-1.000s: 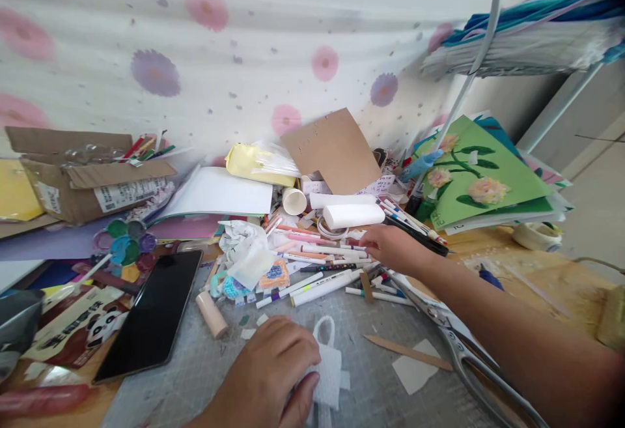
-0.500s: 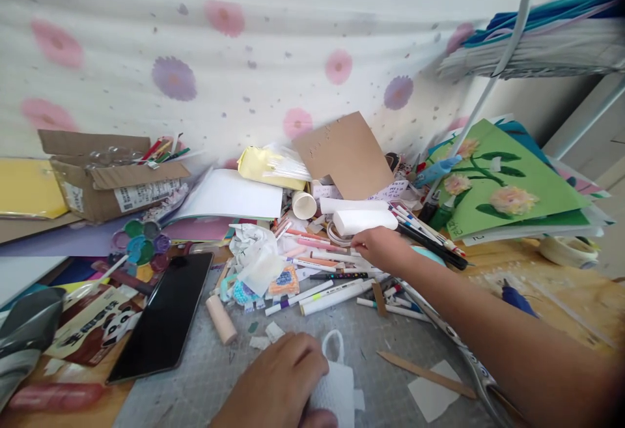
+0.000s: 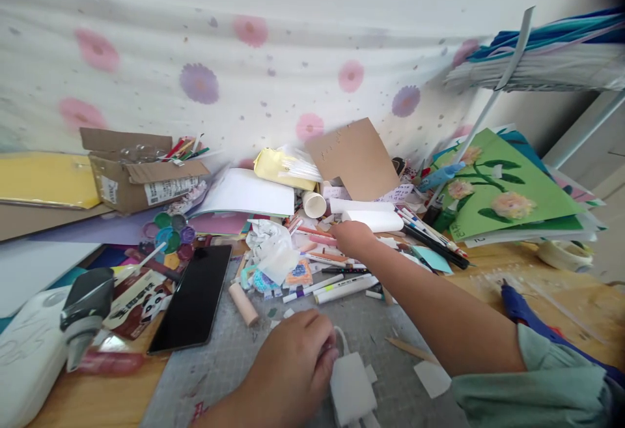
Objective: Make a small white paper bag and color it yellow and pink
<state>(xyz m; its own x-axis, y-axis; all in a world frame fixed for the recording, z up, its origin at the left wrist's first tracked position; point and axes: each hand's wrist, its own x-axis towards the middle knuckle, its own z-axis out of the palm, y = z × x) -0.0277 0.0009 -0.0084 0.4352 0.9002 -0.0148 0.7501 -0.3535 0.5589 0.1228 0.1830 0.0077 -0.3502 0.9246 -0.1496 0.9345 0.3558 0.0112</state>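
Probably light, our near white piece [image 3: 351, 389] suits edge-pinching; what our left hand [image 3: 297, 356] or right hand [image 3: 354, 242] grips, we can't tell.

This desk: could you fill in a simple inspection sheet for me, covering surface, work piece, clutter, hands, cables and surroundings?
Surface: grey cutting mat, marked and scattered with scraps; wooden tabletop on both sides.
Work piece: white piece with a loop at its top.
Clutter: pens, crumpled paper, black flat device, blue glue gun.
Hands: left hand at the white piece, grip unclear; right hand over the pile, fingertips indistinct.
Cables: none clearly seen.
Surroundings: flowered cloth behind; green flower picture at right.
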